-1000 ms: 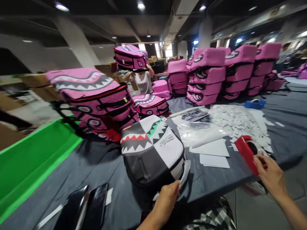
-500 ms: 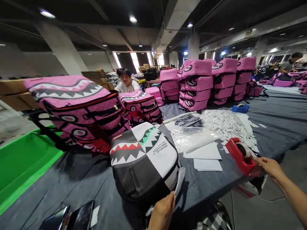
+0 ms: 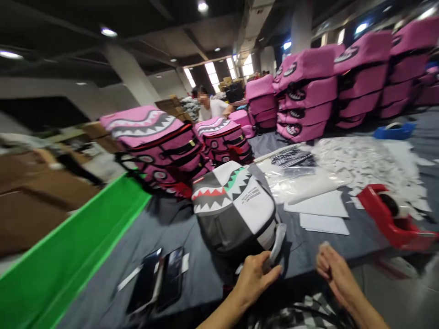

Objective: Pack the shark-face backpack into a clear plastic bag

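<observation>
A black, grey and white backpack [image 3: 236, 210] with a shark-teeth print lies on the dark-covered table. At its near right side a strip wrapped in whitish material [image 3: 279, 240] curves down to my left hand [image 3: 255, 278], whose thumb and fingers are closed around its lower end. My right hand [image 3: 334, 274] is in the air at the table's front edge, right of the backpack. Its fingertips pinch a small, pale, translucent bit that looks like a piece of tape [image 3: 324, 246]. The red tape dispenser [image 3: 387, 214] stands farther right, apart from that hand.
Pink backpacks [image 3: 305, 96] are stacked at the back. White papers [image 3: 318, 205], a plastic bag [image 3: 298, 178] and many small white slips [image 3: 363, 160] lie right of the backpack. Two phones [image 3: 171, 276] rest front left, beside a green bin [image 3: 82, 246]. A person [image 3: 211, 107] is behind the table.
My right hand has left the tape dispenser and come left towards the backpack, now with a small piece in its fingertips. My left hand stays at the wrapped strip. The view has turned and tilted.
</observation>
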The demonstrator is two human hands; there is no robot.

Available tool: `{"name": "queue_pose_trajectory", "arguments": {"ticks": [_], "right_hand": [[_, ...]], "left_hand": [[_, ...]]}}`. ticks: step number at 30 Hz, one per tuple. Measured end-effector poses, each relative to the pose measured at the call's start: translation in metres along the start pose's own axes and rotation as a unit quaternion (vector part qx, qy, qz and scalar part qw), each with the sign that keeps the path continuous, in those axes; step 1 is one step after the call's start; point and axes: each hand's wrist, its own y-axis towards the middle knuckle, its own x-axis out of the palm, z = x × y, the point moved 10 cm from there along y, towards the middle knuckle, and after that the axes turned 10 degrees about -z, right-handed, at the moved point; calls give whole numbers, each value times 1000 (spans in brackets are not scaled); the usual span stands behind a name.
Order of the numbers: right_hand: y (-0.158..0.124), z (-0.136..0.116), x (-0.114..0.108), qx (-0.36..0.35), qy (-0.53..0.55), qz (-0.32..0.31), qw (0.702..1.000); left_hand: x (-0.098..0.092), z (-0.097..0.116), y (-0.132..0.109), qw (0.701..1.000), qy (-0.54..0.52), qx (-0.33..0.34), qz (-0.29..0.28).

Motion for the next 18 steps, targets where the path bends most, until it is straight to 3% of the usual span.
{"name": "queue_pose_trajectory", "arguments": {"ticks": [2, 3, 5, 14, 18], "right_hand": [[-8, 11, 82, 15, 41, -150, 988], [-14, 11, 109, 10, 45, -202, 978], [-18, 10, 135, -9, 23, -239, 971], [-7, 22, 136, -50, -68, -210, 974], [-6, 31, 139, -64, -116, -230, 964]], "left_hand": [[-1, 2, 1, 999, -29, -27, -16], [-1, 2, 1, 998, -43, -34, -17], [-3, 2, 1, 997, -62, -42, -8], [-5, -3, 1, 996, 11, -69, 51], [0, -4, 5, 998, 39, -53, 9]]}}
